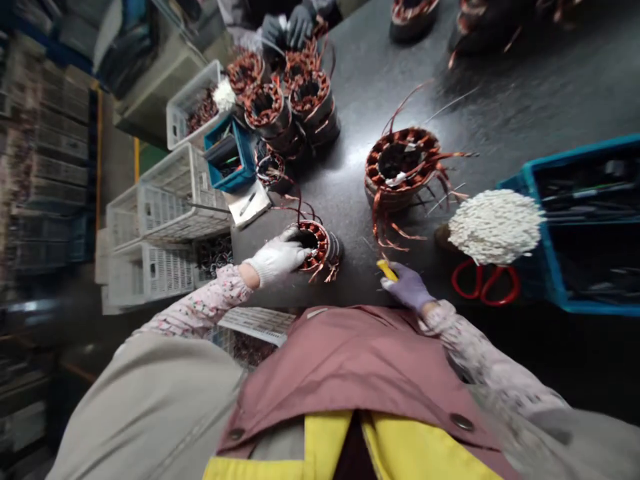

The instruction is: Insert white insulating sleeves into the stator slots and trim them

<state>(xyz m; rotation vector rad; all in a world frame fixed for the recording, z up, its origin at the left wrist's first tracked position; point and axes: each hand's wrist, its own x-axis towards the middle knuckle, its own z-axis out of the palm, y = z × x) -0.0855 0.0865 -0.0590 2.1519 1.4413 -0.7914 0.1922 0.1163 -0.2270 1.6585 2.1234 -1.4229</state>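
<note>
My left hand (277,257), in a white glove, grips the near rim of a small copper-wound stator (320,245) lying on the dark table (500,93). My right hand (407,285), in a purple glove, is closed around a yellow-handled tool (387,269) near the table's front edge. A larger stator (400,167) with loose copper leads stands just beyond both hands.
A bundle of white sleeves (495,223) lies over red-handled scissors (483,283) at the right, beside a blue bin (585,227). Several stators (287,103) are stacked at the far left, where another person's dark-gloved hands (287,27) work. White crates (160,213) stand left of the table.
</note>
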